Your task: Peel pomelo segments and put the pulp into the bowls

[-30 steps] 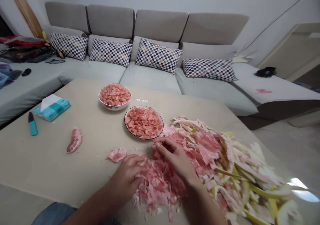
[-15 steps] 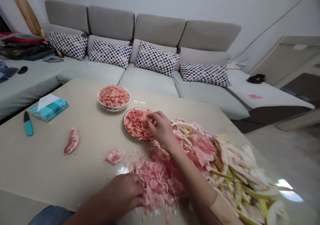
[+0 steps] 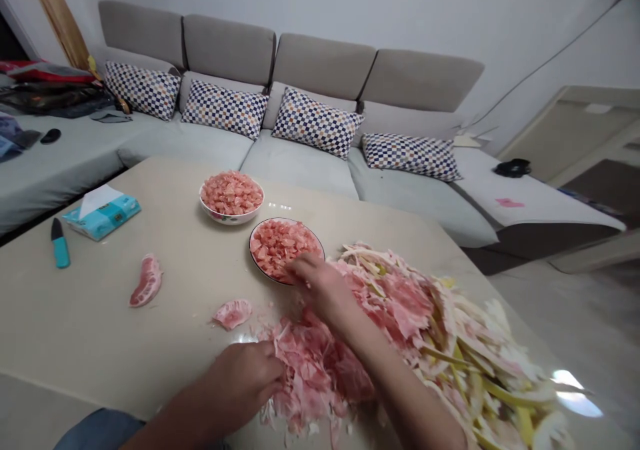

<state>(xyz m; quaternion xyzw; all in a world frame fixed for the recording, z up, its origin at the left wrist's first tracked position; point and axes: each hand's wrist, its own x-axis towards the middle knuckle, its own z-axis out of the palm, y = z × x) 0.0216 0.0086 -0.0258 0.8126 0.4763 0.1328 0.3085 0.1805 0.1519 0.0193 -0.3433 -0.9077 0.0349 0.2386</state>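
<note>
My right hand (image 3: 323,283) is over the near right rim of a dark-edged plate (image 3: 253,257), its fingers loosely bent and nothing visible in them. On that plate lies a heap of pink pomelo flesh pieces (image 3: 283,242). My left hand (image 3: 253,373) is closed at the left side of a pile of peeled pink pomelo membranes (image 3: 307,377); its fingertips are turned away, so what they hold is hidden. Just beyond the left hand lies a small pomelo segment (image 3: 233,313). A longer segment (image 3: 147,281) rests farther left on the table.
Behind the plate stands a white bowl (image 3: 233,219) heaped with pink flesh. Thick yellow-green pomelo rinds (image 3: 500,383) cover the table's right side. At the left are a tissue pack (image 3: 105,217) and a teal-handled knife (image 3: 61,250). A sofa (image 3: 300,163) borders the table's far side.
My right hand has drawn back from above the pieces on the plate toward its near rim. My left hand stays almost in place by the membranes. The view has shifted slightly.
</note>
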